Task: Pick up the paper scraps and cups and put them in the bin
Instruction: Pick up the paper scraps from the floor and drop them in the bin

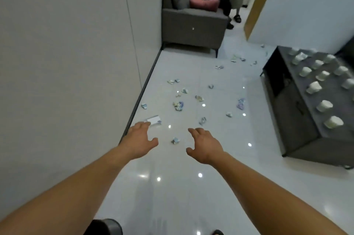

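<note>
Several crumpled paper scraps lie scattered over the glossy white floor, such as one small scrap (175, 140) between my hands and a larger clump (178, 105) farther off. A flat white paper piece (153, 120) lies by the wall, just past my left fingertips. My left hand (139, 141) and my right hand (206, 144) are both stretched forward over the floor, fingers spread, holding nothing. Several white paper cups (333, 122) stand upside down on the dark cabinet at the right. No bin is clearly in view.
A dark low cabinet (298, 112) lines the right side. A grey armchair (193, 24) with a seated person stands at the far end, with another person standing beyond it. A white wall (67, 62) runs along the left. A dark object (107, 227) sits at the bottom edge.
</note>
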`<state>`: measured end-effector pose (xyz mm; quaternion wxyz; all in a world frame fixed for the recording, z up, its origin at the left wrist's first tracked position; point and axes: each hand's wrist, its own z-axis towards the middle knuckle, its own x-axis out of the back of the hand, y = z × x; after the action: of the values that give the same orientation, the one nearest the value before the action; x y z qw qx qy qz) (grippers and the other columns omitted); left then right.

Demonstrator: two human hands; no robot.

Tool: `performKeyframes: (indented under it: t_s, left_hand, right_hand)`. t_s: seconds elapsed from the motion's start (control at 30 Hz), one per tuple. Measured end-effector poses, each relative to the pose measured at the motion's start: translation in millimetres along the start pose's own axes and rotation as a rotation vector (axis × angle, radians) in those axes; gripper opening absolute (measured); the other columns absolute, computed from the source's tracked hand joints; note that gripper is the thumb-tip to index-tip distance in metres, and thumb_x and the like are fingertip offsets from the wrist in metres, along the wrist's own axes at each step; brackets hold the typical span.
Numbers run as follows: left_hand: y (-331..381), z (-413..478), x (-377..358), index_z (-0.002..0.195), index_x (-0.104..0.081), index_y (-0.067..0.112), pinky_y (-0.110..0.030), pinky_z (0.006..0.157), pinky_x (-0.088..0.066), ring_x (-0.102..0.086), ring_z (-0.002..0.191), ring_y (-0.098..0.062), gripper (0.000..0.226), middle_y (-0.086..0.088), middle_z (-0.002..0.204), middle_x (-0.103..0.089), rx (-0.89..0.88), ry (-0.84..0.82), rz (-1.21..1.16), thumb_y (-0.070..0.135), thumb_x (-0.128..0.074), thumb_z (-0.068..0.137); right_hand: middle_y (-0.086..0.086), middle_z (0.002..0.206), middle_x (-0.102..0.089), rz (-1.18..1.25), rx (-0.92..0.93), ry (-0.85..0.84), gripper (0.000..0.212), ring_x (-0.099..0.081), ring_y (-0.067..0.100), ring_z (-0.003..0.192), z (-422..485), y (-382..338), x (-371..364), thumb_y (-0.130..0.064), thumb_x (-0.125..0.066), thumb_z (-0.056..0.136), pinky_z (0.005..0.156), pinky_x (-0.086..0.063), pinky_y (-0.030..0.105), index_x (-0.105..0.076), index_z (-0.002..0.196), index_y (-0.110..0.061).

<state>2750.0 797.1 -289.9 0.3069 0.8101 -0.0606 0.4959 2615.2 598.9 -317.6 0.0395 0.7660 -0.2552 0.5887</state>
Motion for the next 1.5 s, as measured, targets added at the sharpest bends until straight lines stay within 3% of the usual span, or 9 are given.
performKeyframes:
  t_s: [0.3, 0.5, 1.2, 1.5]
  left_hand:
    - [215, 46, -9, 0.15, -0.021, 0.019, -0.044, 0.113, -0.027, -0.019, 0.142, -0.025, 0.074, -0.002, 0.156, -0.02, -0.2, 0.01, 0.117, 0.045, -0.054, 0.089]
    - [297, 75, -37, 0.149, -0.024, 0.02, -0.046, 0.112, -0.029, -0.02, 0.141, -0.026, 0.072, -0.003, 0.155, -0.022, -0.25, -0.026, 0.135, 0.045, -0.054, 0.088]
    - [351, 311, -55, 0.149, -0.025, 0.02, -0.042, 0.11, -0.029, -0.022, 0.14, -0.029, 0.071, -0.005, 0.154, -0.024, -0.2, -0.127, 0.103, 0.045, -0.054, 0.088]
    - [357, 394, -103, 0.15, -0.024, 0.02, -0.047, 0.111, -0.029, -0.024, 0.139, -0.031, 0.074, -0.008, 0.154, -0.024, 0.018, -0.19, 0.111, 0.046, -0.054, 0.088]
  right_hand:
    - [0.004, 0.155, -0.026, 0.055, -0.189, 0.118, 0.077, -0.03, 0.026, 0.138, -47, 184, 92, -0.047, -0.056, 0.088, 0.103, -0.041, 0.042, -0.017, 0.152, -0.029]
    - [0.005, 0.155, -0.025, 0.062, -0.243, 0.146, 0.076, -0.033, 0.028, 0.136, -46, 262, 127, -0.047, -0.056, 0.088, 0.1, -0.042, 0.042, -0.018, 0.152, -0.029]
    - [0.003, 0.157, -0.021, 0.042, -0.209, 0.019, 0.075, -0.03, 0.027, 0.137, 173, 347, 165, -0.045, -0.058, 0.088, 0.097, -0.043, 0.041, -0.019, 0.151, -0.033]
    - [0.006, 0.156, -0.022, 0.052, -0.028, -0.191, 0.076, -0.03, 0.029, 0.138, 288, 408, 126, -0.045, -0.057, 0.089, 0.101, -0.042, 0.043, -0.018, 0.152, -0.03]
